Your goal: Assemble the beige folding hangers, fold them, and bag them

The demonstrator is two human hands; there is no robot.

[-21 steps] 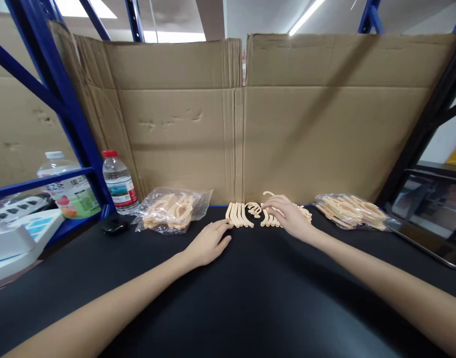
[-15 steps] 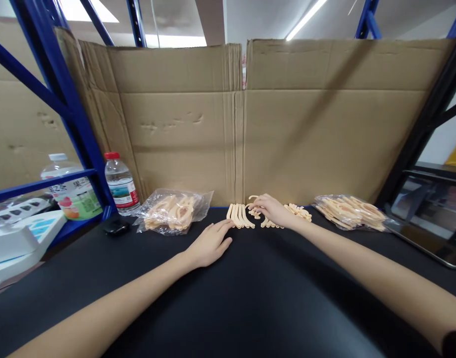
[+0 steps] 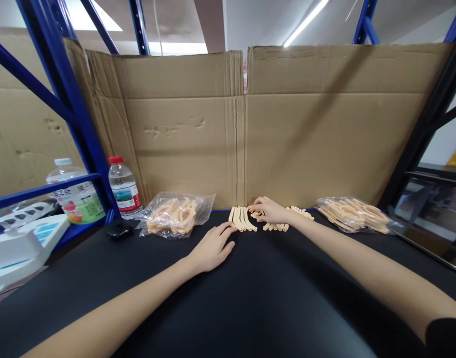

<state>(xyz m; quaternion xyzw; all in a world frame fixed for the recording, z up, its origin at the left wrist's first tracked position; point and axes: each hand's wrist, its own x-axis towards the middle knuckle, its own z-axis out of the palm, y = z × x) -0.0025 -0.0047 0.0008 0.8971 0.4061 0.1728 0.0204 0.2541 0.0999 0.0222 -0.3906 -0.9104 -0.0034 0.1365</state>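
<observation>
A row of slim, curved cream-coloured pieces lies side by side in front of the cardboard. My left hand rests flat on the black table with its fingers stretched out, fingertips at the near left end of that row. Just right of the row, my right hand is bent down with its fingers closed on a curved cream piece, mostly covered by them. Below the right palm lies a second group of cream pieces. More loose cream pieces lie behind the right wrist.
Clear plastic bags of cream pieces lie at the left and right. A red-capped water bottle and a black mouse stand near the blue rack. Cardboard walls the back of the table.
My right hand has lowered, and the curved piece that stuck up beyond its fingertips now lies low beneath them. My left hand stays by the row. The whole view has shifted slightly.
</observation>
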